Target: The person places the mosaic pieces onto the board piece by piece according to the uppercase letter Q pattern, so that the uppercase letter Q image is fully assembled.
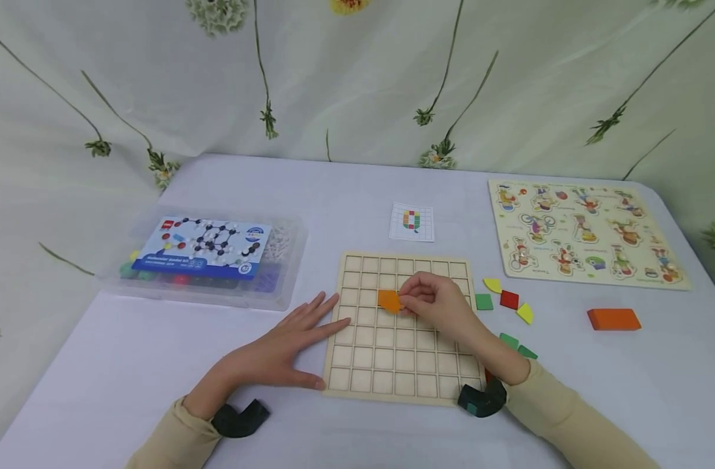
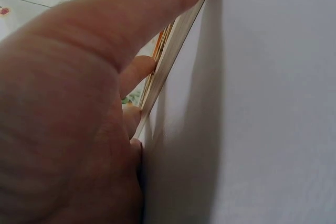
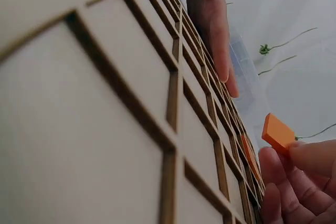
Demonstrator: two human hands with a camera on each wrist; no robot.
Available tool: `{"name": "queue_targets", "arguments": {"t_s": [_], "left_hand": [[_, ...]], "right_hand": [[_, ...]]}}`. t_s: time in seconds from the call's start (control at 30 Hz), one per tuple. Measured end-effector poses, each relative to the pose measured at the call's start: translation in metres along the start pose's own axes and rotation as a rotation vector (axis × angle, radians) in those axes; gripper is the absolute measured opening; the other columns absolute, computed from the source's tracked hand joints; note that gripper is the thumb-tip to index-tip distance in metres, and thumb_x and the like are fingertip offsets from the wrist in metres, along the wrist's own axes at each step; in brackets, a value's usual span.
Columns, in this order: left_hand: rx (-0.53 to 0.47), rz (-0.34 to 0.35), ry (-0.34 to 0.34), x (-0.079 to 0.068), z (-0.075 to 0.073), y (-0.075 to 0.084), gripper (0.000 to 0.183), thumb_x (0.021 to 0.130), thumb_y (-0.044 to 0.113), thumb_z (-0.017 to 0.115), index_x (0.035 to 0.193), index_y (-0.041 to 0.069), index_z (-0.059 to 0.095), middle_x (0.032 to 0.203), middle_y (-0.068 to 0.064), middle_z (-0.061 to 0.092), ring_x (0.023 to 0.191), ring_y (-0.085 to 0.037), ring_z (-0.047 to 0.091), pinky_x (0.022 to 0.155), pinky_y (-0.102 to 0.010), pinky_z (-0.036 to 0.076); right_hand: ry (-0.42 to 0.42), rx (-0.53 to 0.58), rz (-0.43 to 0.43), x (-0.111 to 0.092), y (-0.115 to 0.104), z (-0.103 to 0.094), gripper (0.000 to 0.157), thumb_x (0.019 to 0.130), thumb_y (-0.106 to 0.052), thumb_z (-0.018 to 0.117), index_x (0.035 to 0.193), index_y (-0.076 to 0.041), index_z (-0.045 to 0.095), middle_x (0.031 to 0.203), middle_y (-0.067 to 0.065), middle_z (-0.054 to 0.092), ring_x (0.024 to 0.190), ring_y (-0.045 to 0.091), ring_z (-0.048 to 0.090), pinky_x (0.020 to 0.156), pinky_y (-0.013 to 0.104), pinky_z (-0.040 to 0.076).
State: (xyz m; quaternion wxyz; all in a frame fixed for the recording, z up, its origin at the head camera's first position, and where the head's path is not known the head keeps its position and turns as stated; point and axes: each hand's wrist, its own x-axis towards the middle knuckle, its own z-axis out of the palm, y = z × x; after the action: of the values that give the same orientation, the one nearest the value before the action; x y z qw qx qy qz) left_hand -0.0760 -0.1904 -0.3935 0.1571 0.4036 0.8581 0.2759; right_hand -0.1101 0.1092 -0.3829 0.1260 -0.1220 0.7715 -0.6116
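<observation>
A square wooden grid board point(image 1: 358, 357) lies in front of me. Over its upper middle, my right hand point(image 1: 442, 306) pinches a small orange tile point(image 3: 278, 132) between thumb and fingers, tilted above the cells. A second orange tile point(image 3: 250, 157) lies in the grid just beside it; from the head view the two overlap. My left hand point(image 1: 275, 352) is spread along the board's left edge, its fingertips touching the frame. In the left wrist view the thumb point(image 2: 152, 11) reaches to the board's side.
Loose tiles lie right of the board, among them a red tile point(image 1: 509, 299) and a green tile point(image 1: 484, 301). A pattern card point(image 1: 398, 228) lies behind it. Around are a clear kit box point(image 1: 295, 260), a picture puzzle point(image 1: 547, 251) and an orange block point(image 1: 614, 320).
</observation>
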Motion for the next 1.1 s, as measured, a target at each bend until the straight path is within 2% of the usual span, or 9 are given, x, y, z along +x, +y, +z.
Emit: {"name": "queue_targets", "arguments": {"t_s": [0.13,0.37,0.63,0.77,0.9,1.0,1.1], "left_hand": [[0.000,0.001,0.000,0.000,0.000,0.000,0.091,0.075,0.048,0.074,0.148,0.019,0.029,0.156,-0.009,0.000,0.139,-0.030,-0.007,0.107,-0.054,0.004],[-0.006,-0.007,-0.005,0.001,0.000,0.000,0.091,0.075,0.050,0.073,0.148,0.020,0.029,0.156,-0.008,0.000,0.139,-0.029,-0.008,0.106,-0.054,0.005],[-0.011,-0.009,-0.007,0.001,0.000,0.001,0.091,0.075,0.049,0.073,0.148,0.020,0.029,0.156,-0.008,0.000,0.139,-0.030,-0.008,0.106,-0.055,0.004],[-0.009,-0.007,-0.010,0.001,0.001,0.001,0.090,0.075,0.049,0.073,0.148,0.020,0.029,0.156,-0.008,-0.001,0.139,-0.030,-0.008,0.106,-0.055,0.004],[-0.007,-0.001,-0.007,0.001,0.001,0.001,0.090,0.075,0.049,0.073,0.148,0.020,0.029,0.156,-0.009,0.000,0.139,-0.030,-0.007,0.106,-0.056,0.005],[-0.007,0.006,-0.003,0.001,0.001,0.001,0.090,0.075,0.048,0.073,0.148,0.019,0.029,0.156,-0.010,0.000,0.139,-0.030,-0.007,0.106,-0.055,0.005],[0.001,0.006,-0.003,0.001,0.000,0.000,0.091,0.075,0.048,0.074,0.148,0.019,0.029,0.156,-0.009,0.000,0.139,-0.031,-0.007,0.106,-0.055,0.005]], "right_hand": [[-0.006,-0.075,-0.019,0.002,0.003,0.006,0.006,0.084,-0.002,0.068,0.089,-0.002,0.064,0.076,0.007,0.064,0.065,0.021,0.063,0.063,0.029,0.053],[-0.021,-0.338,-0.133,0.000,0.002,0.010,0.006,0.083,-0.007,0.071,0.085,-0.012,0.068,0.076,-0.006,0.062,0.066,0.012,0.055,0.060,0.026,0.048],[-0.048,-0.461,-0.205,0.002,0.000,0.011,0.008,0.083,-0.006,0.071,0.082,-0.013,0.069,0.077,-0.010,0.060,0.067,0.010,0.052,0.060,0.025,0.047],[-0.050,-0.478,-0.216,0.001,-0.001,0.010,0.006,0.083,-0.008,0.071,0.083,-0.013,0.070,0.078,-0.011,0.060,0.068,0.009,0.052,0.061,0.025,0.047],[-0.051,-0.446,-0.207,-0.002,-0.007,0.003,0.005,0.084,-0.010,0.071,0.087,-0.014,0.072,0.081,-0.012,0.061,0.069,0.009,0.053,0.062,0.025,0.047],[-0.032,-0.405,-0.205,-0.006,-0.014,-0.011,0.006,0.085,-0.009,0.069,0.090,-0.012,0.072,0.084,-0.009,0.064,0.070,0.012,0.054,0.062,0.026,0.047],[-0.006,-0.348,-0.193,-0.015,-0.020,-0.034,0.009,0.087,-0.007,0.067,0.094,-0.007,0.072,0.088,-0.001,0.066,0.070,0.016,0.057,0.062,0.026,0.048]]}}
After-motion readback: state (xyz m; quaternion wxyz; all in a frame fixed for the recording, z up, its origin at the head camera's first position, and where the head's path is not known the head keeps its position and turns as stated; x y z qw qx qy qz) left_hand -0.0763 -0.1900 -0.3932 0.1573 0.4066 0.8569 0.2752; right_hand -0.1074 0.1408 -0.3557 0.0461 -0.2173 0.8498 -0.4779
